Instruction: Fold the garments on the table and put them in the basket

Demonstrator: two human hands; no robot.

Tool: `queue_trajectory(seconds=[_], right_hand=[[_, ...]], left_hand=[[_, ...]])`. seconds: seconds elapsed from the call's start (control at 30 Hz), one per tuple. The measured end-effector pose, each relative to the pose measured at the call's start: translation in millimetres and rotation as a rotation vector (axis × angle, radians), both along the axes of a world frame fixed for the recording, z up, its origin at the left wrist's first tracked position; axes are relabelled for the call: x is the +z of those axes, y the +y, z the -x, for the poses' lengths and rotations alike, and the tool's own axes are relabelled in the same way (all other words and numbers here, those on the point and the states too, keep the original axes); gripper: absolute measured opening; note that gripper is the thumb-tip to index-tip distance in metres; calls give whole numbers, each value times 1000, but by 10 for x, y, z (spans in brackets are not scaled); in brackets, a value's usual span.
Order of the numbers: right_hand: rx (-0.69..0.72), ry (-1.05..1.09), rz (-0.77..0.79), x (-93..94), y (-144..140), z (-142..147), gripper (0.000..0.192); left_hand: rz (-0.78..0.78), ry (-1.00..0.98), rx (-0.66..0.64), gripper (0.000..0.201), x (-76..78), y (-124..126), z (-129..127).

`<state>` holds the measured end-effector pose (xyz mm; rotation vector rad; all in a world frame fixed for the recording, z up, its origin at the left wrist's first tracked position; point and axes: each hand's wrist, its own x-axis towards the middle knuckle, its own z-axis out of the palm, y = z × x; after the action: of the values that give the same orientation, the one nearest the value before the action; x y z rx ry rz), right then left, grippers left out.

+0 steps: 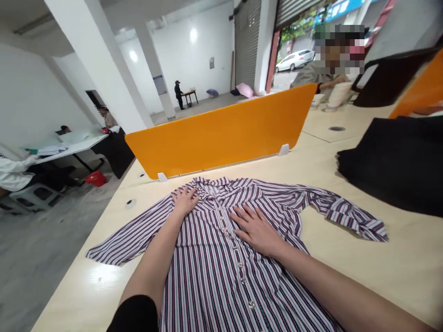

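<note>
A striped button-up shirt (207, 258) lies flat and face up on the pale wooden table (398, 263), its sleeves spread to both sides. My left hand (184, 200) rests flat on the shirt's left shoulder near the collar, fingers apart. My right hand (254, 227) lies flat on the chest just right of the button row, fingers spread. Neither hand grips the cloth.
An orange divider panel (224, 133) stands along the table's far edge behind the shirt. A pile of black fabric (394, 161) lies at the right. A person sits beyond the divider at the far right; other people are at tables to the left and far back.
</note>
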<state>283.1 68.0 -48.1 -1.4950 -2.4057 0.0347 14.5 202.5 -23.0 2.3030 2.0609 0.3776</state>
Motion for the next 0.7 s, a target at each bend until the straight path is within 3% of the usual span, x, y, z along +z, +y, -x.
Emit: queue_trajectory(seconds=[0.13,0.3,0.37,0.53,0.7], right_hand=[[13,47,93,199,324,-97,44],[-246,81,53,584,1168,44,41],[-285,131,155,644,1481,185,40],[-390,340,336,701,2074,402,14],[-484,752,578,787,2428,415,9]], left_hand=[[61,73,107,67,5,146,-62],[-18,60,-13,56,-31,164,-63],[9,35,-75,51,-26,171,-39],[26,-45,-97,48,-31,195,-7],[-58,-133,-85,40,-83,225,9]])
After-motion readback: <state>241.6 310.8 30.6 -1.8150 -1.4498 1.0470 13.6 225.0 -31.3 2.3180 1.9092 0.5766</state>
